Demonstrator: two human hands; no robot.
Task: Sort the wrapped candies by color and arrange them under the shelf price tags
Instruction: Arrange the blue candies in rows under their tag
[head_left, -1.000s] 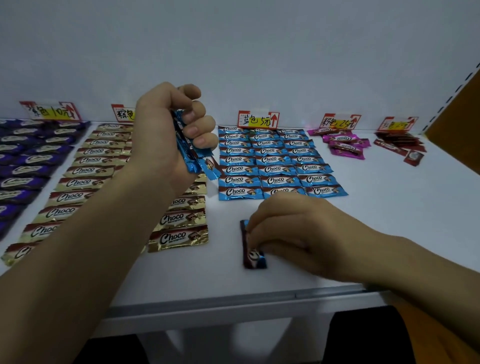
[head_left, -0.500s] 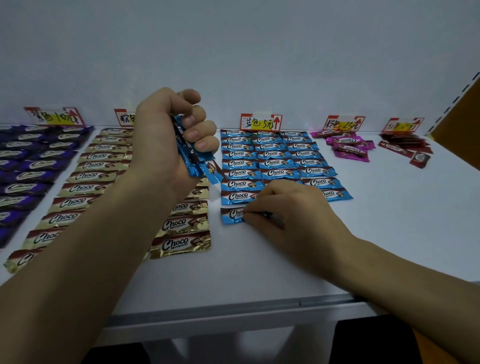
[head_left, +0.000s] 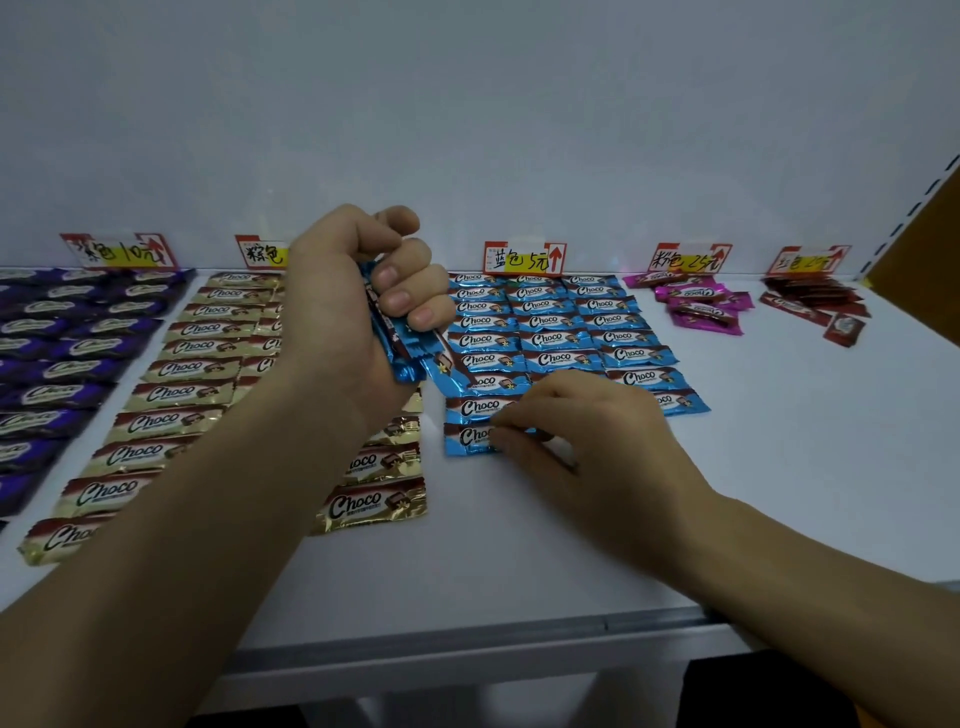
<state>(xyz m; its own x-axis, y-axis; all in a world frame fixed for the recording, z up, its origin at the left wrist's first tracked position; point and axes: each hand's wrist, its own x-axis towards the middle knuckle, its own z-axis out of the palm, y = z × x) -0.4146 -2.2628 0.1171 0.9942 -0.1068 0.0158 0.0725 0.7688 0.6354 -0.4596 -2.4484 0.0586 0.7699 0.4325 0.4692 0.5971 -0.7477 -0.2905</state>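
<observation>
**Desk:** What are you seeing at the left grip?

**Operator:** I'm watching the left grip (head_left: 353, 312) hanging above the shelf (head_left: 779, 441), over the gap between the gold candies (head_left: 176, 364) and the blue rows (head_left: 550, 322). It's clenching a bundle of blue candies (head_left: 400, 343). The wrappers are running down through the fist, and their lower ends are poking out below the little finger.

**Desk:** And the right one?

**Operator:** The right grip (head_left: 587, 431) is resting low on the shelf with its fingers curling onto a single blue candy (head_left: 467, 439). The fingertips are covering the wrapper's right half, so I'm only reading the left end with the start of the logo. That candy is lying flat and crosswise at the near end of the left blue column, just beside the one above it.

**Desk:** Where is all that sitting against the tags?

**Operator:** The column is running straight back to the blue price tag (head_left: 522, 258) at the wall. Purple candies (head_left: 62, 338) are lying far left, and pink candies (head_left: 696, 306) and red candies (head_left: 810, 301) are sitting in loose heaps to the right, well apart from both grips.
</observation>
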